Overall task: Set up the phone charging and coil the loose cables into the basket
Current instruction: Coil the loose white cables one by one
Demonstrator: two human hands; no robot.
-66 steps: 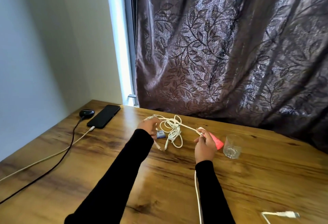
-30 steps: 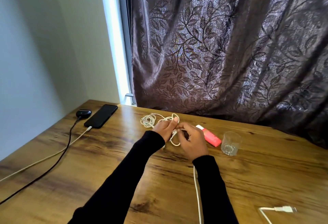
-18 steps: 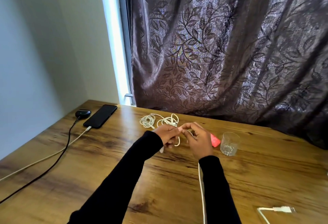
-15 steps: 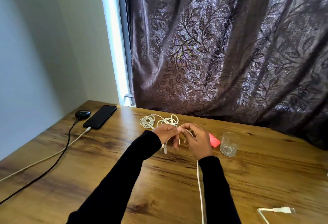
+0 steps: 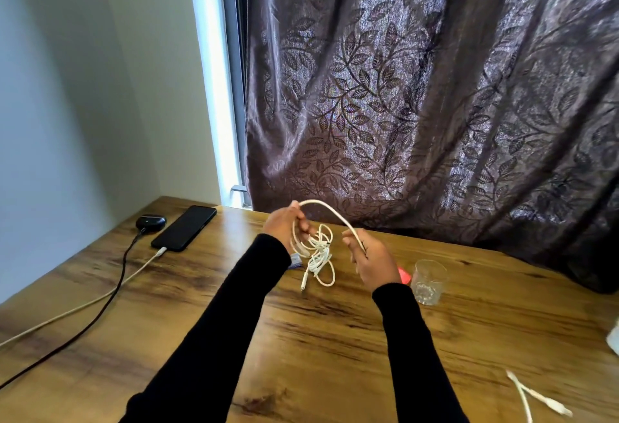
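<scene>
While the left hand [image 5: 284, 226] is closed around several gathered loops of the white cable [image 5: 330, 214], the right hand [image 5: 373, 260] pinches the same cable a little further along, so that an arch of it stands between the two hands above the wooden table [image 5: 318, 339]. Only the head view is given. Below the left hand the rest of the cable hangs as a loose tangle [image 5: 318, 255], and one plug end [image 5: 303, 285] reaches down to the table or close to it — I cannot tell if it touches.

At the far left the phone [image 5: 184, 227] lies flat with a pale charging cable [image 5: 100, 295] plugged into its near end, so the charging part looks done. Beside it there is a small dark earbud case [image 5: 150, 221] with a black cord [image 5: 83, 322]. Another white cable [image 5: 536, 399] lies loose at the near right corner. No basket is visible in this view.

In my judgement, the risk is in the tangle: if the right hand pulls the arch tight, the hanging loops may knot instead of opening. The coils in the left hand could also slip out if its fingers relax. A drinking glass [image 5: 428, 281] stands just beside the right hand, with a pink object [image 5: 404, 275] partly hidden between them — a wide sweep of that wrist could knock the glass over.
</scene>
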